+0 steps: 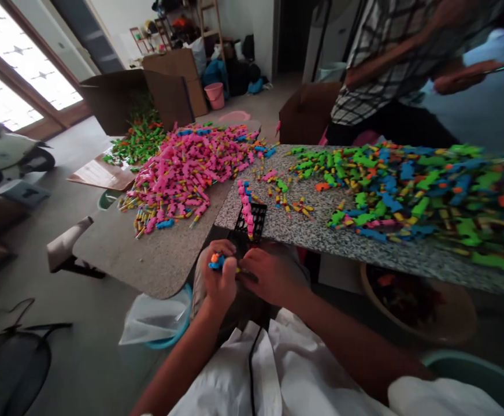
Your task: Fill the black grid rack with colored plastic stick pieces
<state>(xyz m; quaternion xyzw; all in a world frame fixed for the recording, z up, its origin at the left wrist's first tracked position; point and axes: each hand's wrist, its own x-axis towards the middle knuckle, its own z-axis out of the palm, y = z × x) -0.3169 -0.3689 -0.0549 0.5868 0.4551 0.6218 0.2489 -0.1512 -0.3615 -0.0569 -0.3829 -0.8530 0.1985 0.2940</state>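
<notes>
Blue-and-orange plastic pc (pixel 217 262), small & knobbly, is in L hand (pixel 218 285) above lap (pixel 241 303), fingers clamped on it. R hand (pixel 271 276) just beside, fingers curled; can't tell if they grip anything. Speckled stone-look tabletop (pixel 293 234) carries black grid tray (pixel 259 218), row of lumpy pink pcs (pixel 246 209) across it; green/blue/orange heap (pixel 408 185) at R.

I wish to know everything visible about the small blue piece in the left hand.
The small blue piece has an orange part on top and looks like plastic. The left hand holds it, nearer the camera than the black tray; one end shows beside the thumb, the rest hidden. A yellow bit shows near the right hand, but whether it belongs to this piece is unclear.
</notes>
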